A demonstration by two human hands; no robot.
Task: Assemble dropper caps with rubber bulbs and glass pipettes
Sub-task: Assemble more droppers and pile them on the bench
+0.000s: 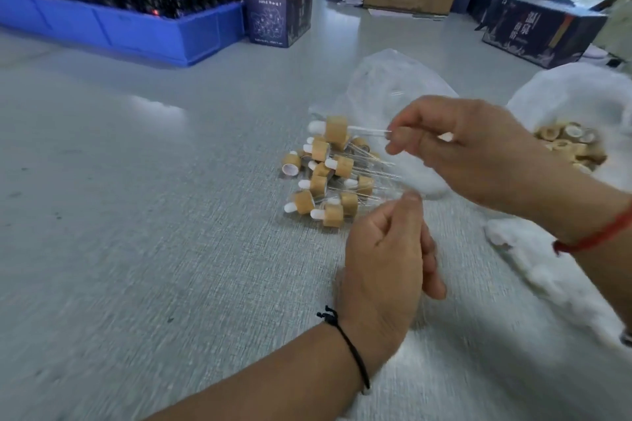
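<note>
Right hand (478,150) pinches a dropper (337,128) by its glass tube, above the pile (328,178). Left hand (386,270) is loosely curled and holds nothing.

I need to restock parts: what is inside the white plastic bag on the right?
The white plastic bag holds loose tan caps, some showing white inside. The right hand and the bag's folds cover the rest, so their number cannot be told.
</note>
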